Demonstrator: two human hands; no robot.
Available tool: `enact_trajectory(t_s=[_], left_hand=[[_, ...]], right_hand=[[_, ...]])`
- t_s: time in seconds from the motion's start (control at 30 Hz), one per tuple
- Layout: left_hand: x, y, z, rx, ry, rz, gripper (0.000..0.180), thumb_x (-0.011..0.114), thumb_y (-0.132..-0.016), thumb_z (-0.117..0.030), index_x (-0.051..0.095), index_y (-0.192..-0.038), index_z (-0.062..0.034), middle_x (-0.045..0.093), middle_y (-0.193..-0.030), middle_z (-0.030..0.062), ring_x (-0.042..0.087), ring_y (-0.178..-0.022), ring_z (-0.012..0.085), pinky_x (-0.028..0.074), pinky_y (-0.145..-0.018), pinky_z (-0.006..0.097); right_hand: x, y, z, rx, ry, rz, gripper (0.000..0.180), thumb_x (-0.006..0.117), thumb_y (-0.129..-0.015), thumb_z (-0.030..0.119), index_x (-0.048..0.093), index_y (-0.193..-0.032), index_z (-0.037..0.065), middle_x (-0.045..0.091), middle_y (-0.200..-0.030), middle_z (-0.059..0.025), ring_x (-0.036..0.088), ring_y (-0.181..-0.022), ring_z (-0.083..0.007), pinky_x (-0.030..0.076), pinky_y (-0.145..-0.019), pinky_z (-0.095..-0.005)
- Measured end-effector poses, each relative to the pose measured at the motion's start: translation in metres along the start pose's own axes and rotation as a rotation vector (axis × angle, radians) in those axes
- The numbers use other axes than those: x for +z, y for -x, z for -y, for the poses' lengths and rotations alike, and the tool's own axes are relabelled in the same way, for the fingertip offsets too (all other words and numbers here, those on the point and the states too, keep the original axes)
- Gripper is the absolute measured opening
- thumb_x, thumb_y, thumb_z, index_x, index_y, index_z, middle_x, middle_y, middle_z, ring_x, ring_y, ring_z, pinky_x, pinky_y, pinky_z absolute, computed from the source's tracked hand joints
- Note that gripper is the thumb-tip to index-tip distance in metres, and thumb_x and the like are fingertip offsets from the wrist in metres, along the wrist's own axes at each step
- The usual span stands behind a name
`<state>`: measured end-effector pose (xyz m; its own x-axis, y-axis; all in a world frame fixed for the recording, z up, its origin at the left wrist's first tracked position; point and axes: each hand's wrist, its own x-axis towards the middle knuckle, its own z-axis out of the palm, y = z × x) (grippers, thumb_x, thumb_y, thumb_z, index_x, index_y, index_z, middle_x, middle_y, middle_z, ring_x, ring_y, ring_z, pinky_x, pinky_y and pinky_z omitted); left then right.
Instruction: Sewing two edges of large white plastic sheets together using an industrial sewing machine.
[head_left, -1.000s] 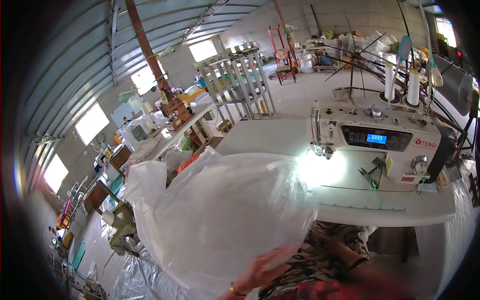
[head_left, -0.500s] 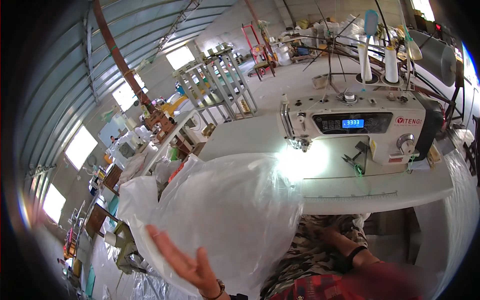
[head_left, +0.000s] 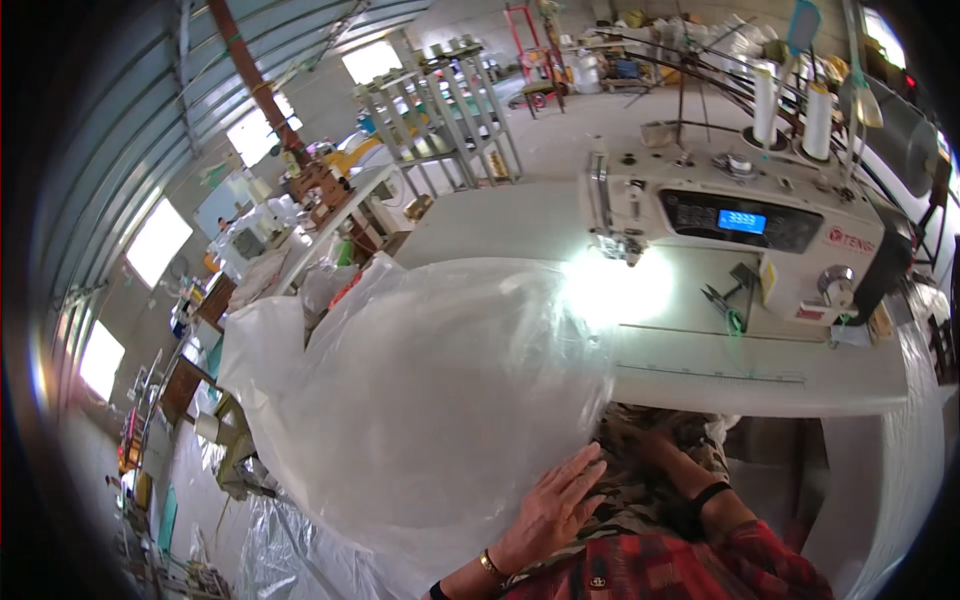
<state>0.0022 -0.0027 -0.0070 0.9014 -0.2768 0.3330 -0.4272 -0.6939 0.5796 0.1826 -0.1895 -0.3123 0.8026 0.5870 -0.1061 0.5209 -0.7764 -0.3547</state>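
A large translucent white plastic sheet [head_left: 420,400] spreads over the left of the sewing table [head_left: 480,225] and hangs down over its front edge. At its lower right border lies my left hand [head_left: 550,508], fingers stretched out and slightly parted, holding nothing. My right hand [head_left: 645,445] rests low by my camouflage-patterned lap, just under the table edge; its fingers are dark and blurred. The white sewing machine [head_left: 740,215] stands to the right, its lamp glaring at the needle, where the sheet's edge reaches. Black thread snips [head_left: 725,300] with green thread lie beside the machine's base.
Two white thread cones [head_left: 765,105] stand behind the machine. A grey slatted metal frame [head_left: 440,120] stands beyond the table. At left are a cluttered bench [head_left: 335,215] and a stool-like stand [head_left: 240,460]. More plastic film [head_left: 300,550] lies on the floor.
My left hand has come from the raised position at lower left rightward to the sheet's edge near my lap. My right hand stays by my lap. The view has shifted slightly.
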Motion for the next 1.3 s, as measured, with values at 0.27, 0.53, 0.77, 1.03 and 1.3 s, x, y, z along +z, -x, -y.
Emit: enact_trajectory(t_s=[0.27, 0.53, 0.77, 1.03, 1.3], left_hand=[[-0.050, -0.008, 0.002, -0.055, 0.007, -0.366, 0.040, 0.070, -0.083, -0.004, 0.063, -0.123, 0.0006, 0.062, -0.128, 0.0190, 0.061, -0.118, 0.0344, 0.047, -0.099, 0.039], [-0.047, -0.007, 0.014, -0.080, 0.080, -0.300, 0.044, 0.071, -0.085, -0.009, 0.061, -0.126, 0.0007, 0.060, -0.131, 0.0198, 0.059, -0.120, 0.0354, 0.047, -0.100, 0.040], [-0.107, -0.038, 0.012, 0.046, -0.181, -0.426, 0.043, 0.067, -0.088, -0.011, 0.058, -0.128, 0.0020, 0.058, -0.133, 0.0200, 0.055, -0.125, 0.0370, 0.043, -0.105, 0.044], [-0.197, -0.101, -0.007, 0.197, -1.052, -0.356, 0.052, 0.067, -0.084, -0.009, 0.055, -0.134, -0.0063, 0.039, -0.152, 0.0143, 0.032, -0.143, 0.0322, 0.016, -0.118, 0.056], [-0.311, -0.118, -0.003, -0.003, -1.396, -0.568, 0.074, 0.070, -0.078, -0.005, 0.042, -0.145, -0.0149, 0.027, -0.159, 0.0045, 0.023, -0.148, 0.0228, 0.013, -0.120, 0.054]], right_hand=[[-0.015, 0.021, -0.006, 0.139, -0.086, 0.211, 0.042, 0.053, -0.093, 0.037, 0.059, -0.131, 0.020, 0.070, -0.116, -0.0062, 0.067, -0.105, -0.0274, 0.048, -0.091, -0.0391], [-0.021, 0.004, 0.005, 0.182, 0.258, 0.310, 0.041, 0.047, -0.093, 0.046, 0.066, -0.123, 0.025, 0.070, -0.113, -0.0093, 0.068, -0.104, -0.0290, 0.049, -0.090, -0.0451], [0.011, -0.001, -0.020, 0.149, 0.140, 0.248, 0.044, 0.052, -0.088, 0.047, 0.067, -0.118, 0.019, 0.070, -0.109, -0.0155, 0.067, -0.101, -0.0347, 0.045, -0.089, -0.0533], [-0.015, -0.005, 0.003, 0.038, -0.025, 0.145, 0.040, 0.049, -0.094, 0.037, 0.059, -0.131, 0.024, 0.070, -0.109, -0.0153, 0.068, -0.096, -0.0348, 0.045, -0.090, -0.0546], [0.017, 0.002, -0.021, -0.133, 0.098, 0.140, 0.040, 0.053, -0.092, 0.040, 0.060, -0.128, 0.025, 0.068, -0.117, -0.0141, 0.068, -0.099, -0.0338, 0.048, -0.092, -0.0517]])
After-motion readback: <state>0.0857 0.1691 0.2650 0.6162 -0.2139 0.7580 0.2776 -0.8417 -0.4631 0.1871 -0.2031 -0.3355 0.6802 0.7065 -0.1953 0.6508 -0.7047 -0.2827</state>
